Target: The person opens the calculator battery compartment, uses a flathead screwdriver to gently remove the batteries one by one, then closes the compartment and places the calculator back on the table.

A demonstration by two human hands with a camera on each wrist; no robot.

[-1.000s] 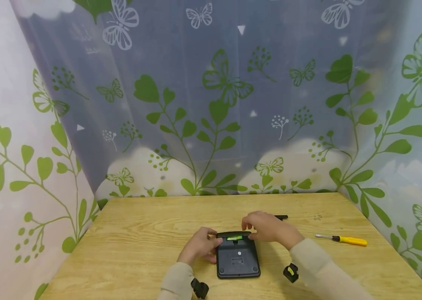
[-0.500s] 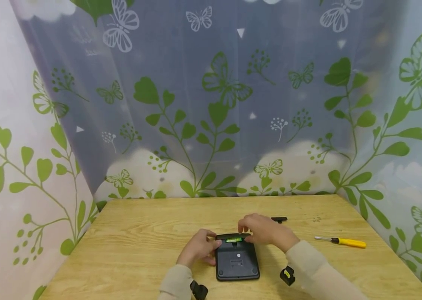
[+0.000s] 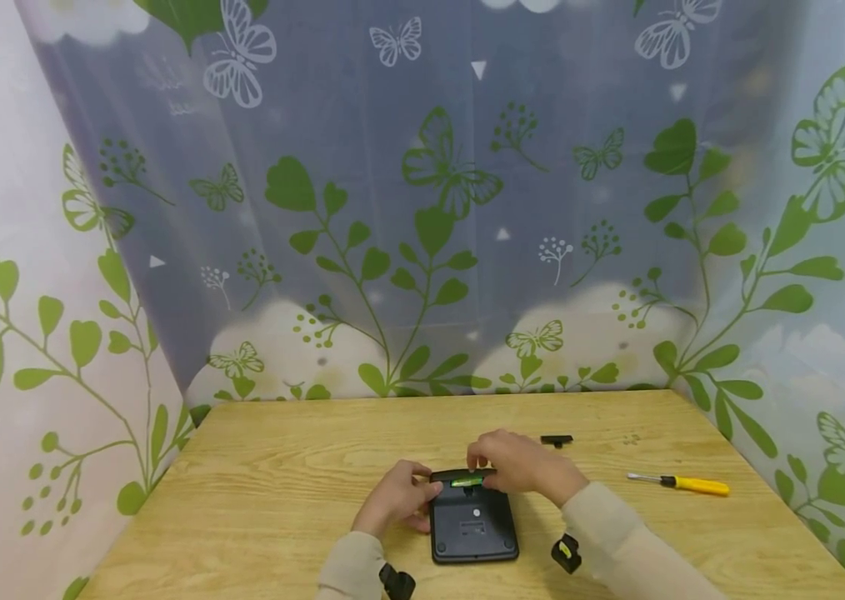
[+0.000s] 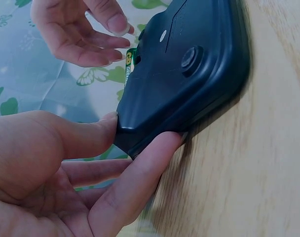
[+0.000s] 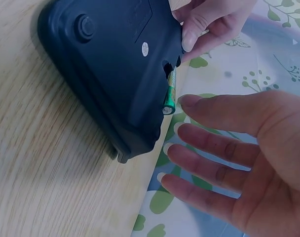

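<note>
A black calculator (image 3: 473, 529) lies face down on the table, its battery compartment uncovered along the far edge. One green battery (image 5: 170, 94) sits there, its near end tipped up out of the slot in the right wrist view. My left hand (image 3: 395, 500) grips the calculator's far left corner, thumb on the back and fingers (image 4: 145, 177) at the edge and beneath. At the opposite corner, my right hand (image 3: 518, 460) hovers with fingers spread and loosely bent. Its thumb tip (image 5: 190, 101) is right beside the battery's end; whether they touch cannot be told.
Behind the right hand lies a small black battery cover (image 3: 557, 439). Farther right is a screwdriver (image 3: 681, 483) with a yellow handle. The wooden table (image 3: 280, 467) ends at a patterned curtain (image 3: 362, 250) on the back and sides.
My right hand has shifted a little left over the battery compartment, and the black cover behind it now shows fully. My left hand keeps its grip on the calculator.
</note>
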